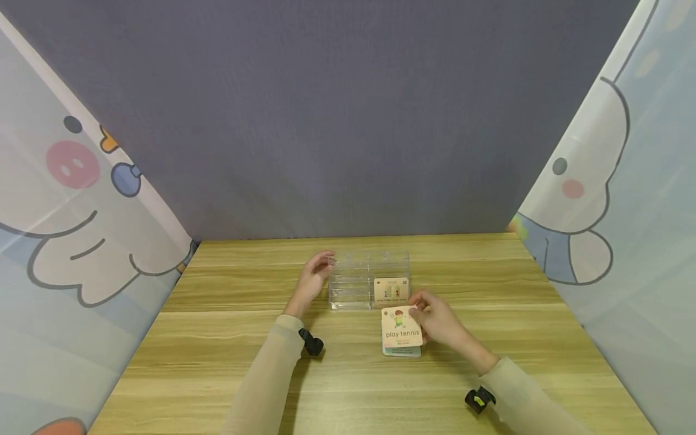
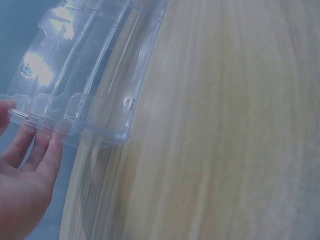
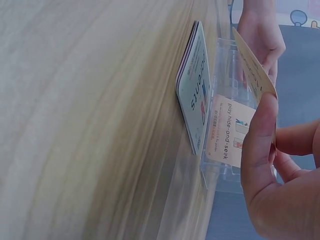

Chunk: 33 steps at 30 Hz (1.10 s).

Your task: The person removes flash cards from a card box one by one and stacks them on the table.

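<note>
Pinches a square "play tennis" card [image 1: 401,329] between thumb and fingers of the right hand [image 1: 443,320], near the card's two o'clock corner, with its drawn figure and lettering toward the head camera. Holds it raised over a small pile of cards [image 3: 194,95] on the wood-grain table [image 1: 217,338], with a gap visible from the right wrist. Shows lettering that seems to read "parents" on top of that pile.

Holds a clear plastic rack [image 1: 350,284] with the left hand [image 1: 312,279], thumb and fingers about the edge at its ten o'clock corner; cannot tell how firmly. Stands at eleven o'clock from the held card, with two columns of narrow steps. Bears a "play hide-and-seek" card [image 1: 391,290] in the right-hand column, toward four o'clock.

Wears cream sleeves [image 1: 266,368] on both arms, with a small black camera at each wrist. Faces a dark panel [image 1: 348,121] at twelve o'clock, between a cartoon curtain [image 1: 54,272] at nine o'clock and another at three.
</note>
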{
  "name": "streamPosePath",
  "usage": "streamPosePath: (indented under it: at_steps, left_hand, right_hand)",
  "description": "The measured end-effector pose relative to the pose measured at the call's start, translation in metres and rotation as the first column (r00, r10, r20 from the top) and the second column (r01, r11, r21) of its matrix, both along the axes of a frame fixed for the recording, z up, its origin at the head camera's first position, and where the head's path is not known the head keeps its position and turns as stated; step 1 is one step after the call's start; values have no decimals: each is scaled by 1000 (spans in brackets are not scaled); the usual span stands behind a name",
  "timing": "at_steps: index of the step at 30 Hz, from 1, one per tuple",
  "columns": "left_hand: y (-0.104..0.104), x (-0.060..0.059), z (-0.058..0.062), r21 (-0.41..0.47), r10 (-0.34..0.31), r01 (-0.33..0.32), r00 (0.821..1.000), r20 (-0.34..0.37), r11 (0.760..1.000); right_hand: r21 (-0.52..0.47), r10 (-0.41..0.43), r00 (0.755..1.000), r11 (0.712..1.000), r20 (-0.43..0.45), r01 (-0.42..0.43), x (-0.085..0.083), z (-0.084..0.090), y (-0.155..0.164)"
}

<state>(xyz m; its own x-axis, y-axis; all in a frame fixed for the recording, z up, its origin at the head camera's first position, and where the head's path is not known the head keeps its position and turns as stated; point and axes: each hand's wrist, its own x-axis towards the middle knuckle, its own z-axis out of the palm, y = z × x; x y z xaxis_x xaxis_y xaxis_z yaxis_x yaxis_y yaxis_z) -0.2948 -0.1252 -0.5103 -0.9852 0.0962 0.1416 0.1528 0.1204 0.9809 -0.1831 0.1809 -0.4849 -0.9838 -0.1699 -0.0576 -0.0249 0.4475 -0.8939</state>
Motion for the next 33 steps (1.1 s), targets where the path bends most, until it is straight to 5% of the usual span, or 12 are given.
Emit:
streamPosePath:
  at_steps: [33]
  left_hand:
    - [0,0,0,19,-8,9,1000,-17,1000]
  right_hand:
    - [73,5,999,997,47,-9,2,-9,-3]
